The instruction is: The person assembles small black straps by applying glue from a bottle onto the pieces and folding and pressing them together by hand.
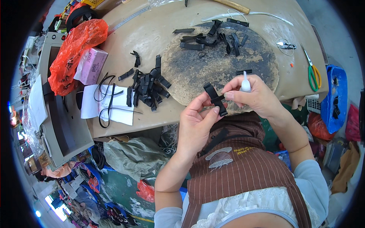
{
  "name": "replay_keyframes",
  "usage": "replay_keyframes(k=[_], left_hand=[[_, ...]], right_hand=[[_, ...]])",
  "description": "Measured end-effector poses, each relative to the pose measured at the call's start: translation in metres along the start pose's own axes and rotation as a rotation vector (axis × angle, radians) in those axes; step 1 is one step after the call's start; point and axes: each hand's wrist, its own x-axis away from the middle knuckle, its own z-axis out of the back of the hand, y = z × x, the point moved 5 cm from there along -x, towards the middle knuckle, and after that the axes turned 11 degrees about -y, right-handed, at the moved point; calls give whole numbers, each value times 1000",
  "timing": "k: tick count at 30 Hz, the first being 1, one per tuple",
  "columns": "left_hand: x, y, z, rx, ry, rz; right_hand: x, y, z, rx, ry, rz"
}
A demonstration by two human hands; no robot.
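My left hand (198, 121) pinches a black strap bow (215, 99) just over the near edge of the round board. My right hand (255, 95) has thumb and forefinger closed on a short tab at the bow's middle. Tucked in that same hand is a small white squeeze bottle (245, 84), its thin nozzle pointing up. Beyond both hands lies the worn round board (224, 62), with several black strap pieces (205, 41) scattered on its far part. A heap of black strap bows (148, 85) rests on the table to its left.
Green-and-orange scissors (314, 74) and small pliers (286, 45) lie at the right. To the left are white paper (89, 102) under black cords, a pink box (93, 65) and a red plastic bag (78, 53). A blue bin (336, 95) stands beyond the table's right edge.
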Motion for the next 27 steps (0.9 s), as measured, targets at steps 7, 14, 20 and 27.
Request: replay_keyframes(k=[7, 14, 20, 27], left_hand=[[4, -1, -1, -35, 2, -58], [5, -5, -1, -39, 7, -75], [-8, -5, -7, -62, 54, -45], [5, 0, 21, -120, 144, -194]], right_hand=[[-5, 3, -7, -29, -57, 1], [-2, 13, -12, -115, -6, -15], [-1, 12, 3, 5, 19, 41], [-26, 4, -12, 220, -125, 1]])
